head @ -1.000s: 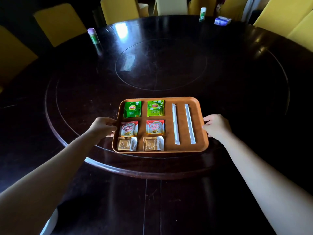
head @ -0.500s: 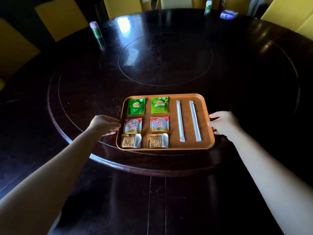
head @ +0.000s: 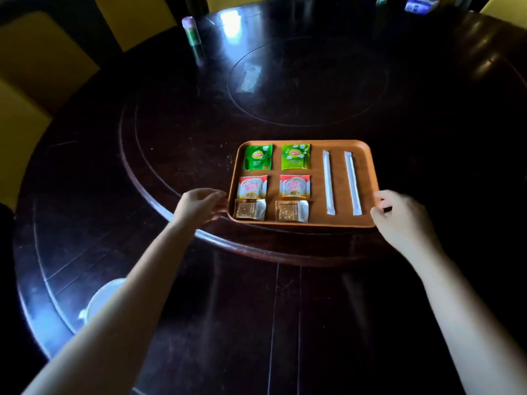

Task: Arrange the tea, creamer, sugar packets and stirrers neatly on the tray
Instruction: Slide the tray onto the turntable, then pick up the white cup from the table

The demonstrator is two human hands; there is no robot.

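Note:
An orange tray sits on the dark turntable's near edge. At its back left lie two green tea packets. Below them are two red-and-white creamer packets, then two brown sugar packets. Two white wrapped stirrers lie side by side on the tray's right half. My left hand grips the tray's left rim near the front corner. My right hand grips the right rim, thumb on top.
The raised round turntable rests on a big dark round table. A green bottle with a pink cap stands at the far left, and a blue-white box at the far right. Yellow chairs ring the table.
The view has swung left and dipped closer, so the tray now appears further right. Both hands stay at the tray's side rims and the packets have kept their places.

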